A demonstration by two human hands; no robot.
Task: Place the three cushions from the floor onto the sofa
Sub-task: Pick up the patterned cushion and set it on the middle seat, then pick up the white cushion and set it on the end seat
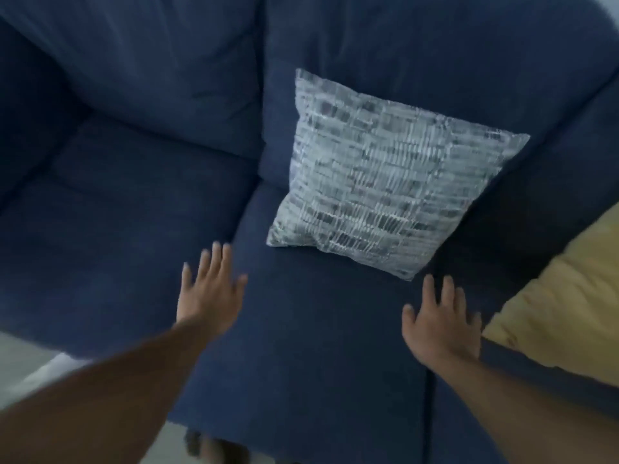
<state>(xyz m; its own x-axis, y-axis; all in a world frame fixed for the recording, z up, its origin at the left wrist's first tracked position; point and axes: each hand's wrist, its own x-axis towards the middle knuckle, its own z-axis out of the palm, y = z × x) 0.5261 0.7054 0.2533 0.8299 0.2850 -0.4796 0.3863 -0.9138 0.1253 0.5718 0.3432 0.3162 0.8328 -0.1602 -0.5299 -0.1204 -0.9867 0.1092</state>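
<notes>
Cushions are showing in two places on the dark blue sofa (318,346). One grey-and-white patterned cushion (378,182) is leaning against the backrest with its lower edge sitting on the seat, just beyond the fingertips of both hands and between them. A yellow cushion (566,306) is lying at the right end of the sofa, just beside the outer fingers of the right hand (442,326); only part of it is showing, and I cannot tell whether it is touching the hand.

Both hands are stretching forward over the seat, palms down, fingers spread apart and gripping nothing. The left hand (209,289) is hovering near the seam between two seat pads, its fingertips pointing toward the cushion's lower left corner. The right hand's fingertips are sitting just short of the patterned cushion's lower right corner. Motion blur is softening both hands, so whether they are pressing on the fabric is unclear.

A strip of pale floor (30,366) is showing below the left forearm.
</notes>
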